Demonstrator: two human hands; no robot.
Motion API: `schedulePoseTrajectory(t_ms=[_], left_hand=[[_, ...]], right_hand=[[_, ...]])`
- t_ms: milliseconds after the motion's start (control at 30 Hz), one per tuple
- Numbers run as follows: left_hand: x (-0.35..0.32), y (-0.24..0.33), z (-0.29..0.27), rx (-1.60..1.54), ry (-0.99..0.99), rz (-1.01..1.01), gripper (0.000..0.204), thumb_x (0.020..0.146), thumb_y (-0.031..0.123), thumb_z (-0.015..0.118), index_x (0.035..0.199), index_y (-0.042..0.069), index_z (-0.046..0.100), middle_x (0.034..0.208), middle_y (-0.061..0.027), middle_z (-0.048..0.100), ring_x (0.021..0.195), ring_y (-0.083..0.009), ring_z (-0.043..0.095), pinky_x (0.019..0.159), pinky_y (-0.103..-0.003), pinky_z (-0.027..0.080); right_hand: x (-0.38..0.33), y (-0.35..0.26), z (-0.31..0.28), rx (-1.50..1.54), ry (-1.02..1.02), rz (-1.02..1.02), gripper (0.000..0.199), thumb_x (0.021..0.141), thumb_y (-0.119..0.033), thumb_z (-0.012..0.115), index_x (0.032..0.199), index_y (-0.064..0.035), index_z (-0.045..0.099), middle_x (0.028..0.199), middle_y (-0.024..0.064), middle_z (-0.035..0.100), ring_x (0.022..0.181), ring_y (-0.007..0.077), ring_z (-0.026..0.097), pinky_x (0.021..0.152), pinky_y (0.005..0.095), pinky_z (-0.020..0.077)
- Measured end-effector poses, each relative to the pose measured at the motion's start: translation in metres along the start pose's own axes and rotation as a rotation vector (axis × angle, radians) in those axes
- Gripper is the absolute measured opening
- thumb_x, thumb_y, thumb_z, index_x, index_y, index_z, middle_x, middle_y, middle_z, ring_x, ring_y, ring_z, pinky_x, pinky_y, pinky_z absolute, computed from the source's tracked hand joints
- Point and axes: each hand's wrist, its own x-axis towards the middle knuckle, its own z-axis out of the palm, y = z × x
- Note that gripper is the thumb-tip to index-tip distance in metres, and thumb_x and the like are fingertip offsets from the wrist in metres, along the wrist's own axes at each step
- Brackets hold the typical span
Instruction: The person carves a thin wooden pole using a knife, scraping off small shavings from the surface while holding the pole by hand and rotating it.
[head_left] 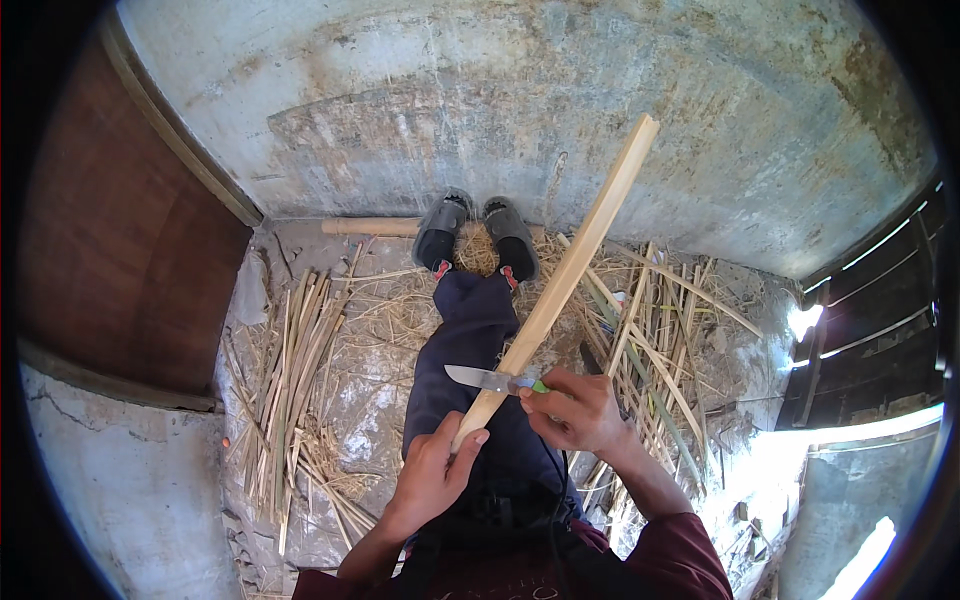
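A long, pale split bamboo piece slants from my lap up and away to the right, over my outstretched legs. My left hand is closed around its near end, thumb along the top. In my right hand is a knife, gripped by its green handle. The blade lies across the bamboo a little beyond my left hand and points left. Whether its edge cuts into the bamboo, I cannot tell.
Thin bamboo strips lie in a pile left of my legs. More strips are heaped on the right, and shavings litter the floor. Past my feet in grey sandals, a bamboo pole lies along the stained wall. A brown door panel stands at left.
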Motion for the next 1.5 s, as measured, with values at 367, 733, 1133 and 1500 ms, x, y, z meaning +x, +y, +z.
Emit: schedulePoseTrajectory(t_ms=[367,733,1133,1500], left_hand=[[0.0,0.01,0.002,-0.019,0.026,0.041,0.027,0.113,0.023,0.067,0.105,0.0,0.057,0.063,-0.02,0.059,0.054,-0.0415,0.065,0.051,-0.046,0.044],[0.0,0.018,-0.001,0.002,-0.01,0.021,0.027,0.112,0.022,0.068,0.103,-0.001,0.056,0.062,-0.0198,0.059,0.052,-0.0396,0.064,0.049,-0.044,0.043],[-0.003,0.023,-0.005,-0.013,-0.012,0.055,0.026,0.112,0.022,0.068,0.104,0.0,0.055,0.062,-0.0197,0.058,0.052,-0.0392,0.064,0.049,-0.044,0.043],[-0.007,0.021,-0.008,0.027,-0.034,0.022,0.029,0.113,0.027,0.067,0.105,0.002,0.057,0.065,-0.0144,0.063,0.055,-0.0342,0.069,0.052,-0.04,0.05]], right_hand=[[-0.004,-0.006,0.003,0.018,0.003,-0.001,0.018,0.083,-0.008,0.086,0.098,-0.0127,0.077,0.083,0.0012,0.067,0.052,0.0169,0.064,0.044,0.0345,0.0475],[-0.004,-0.008,0.0,0.042,0.028,0.0,0.022,0.081,-0.006,0.086,0.101,-0.0116,0.078,0.082,0.0017,0.065,0.051,0.0167,0.061,0.043,0.0338,0.0459],[0.004,-0.012,-0.007,-0.006,0.094,-0.016,0.018,0.08,-0.004,0.087,0.087,-0.0117,0.073,0.079,0.0028,0.063,0.051,0.0171,0.061,0.043,0.0337,0.0448],[0.005,-0.01,-0.01,-0.046,0.084,-0.05,0.02,0.077,-0.004,0.087,0.092,-0.0124,0.077,0.079,0.0021,0.063,0.053,0.0163,0.062,0.043,0.0329,0.0441]])
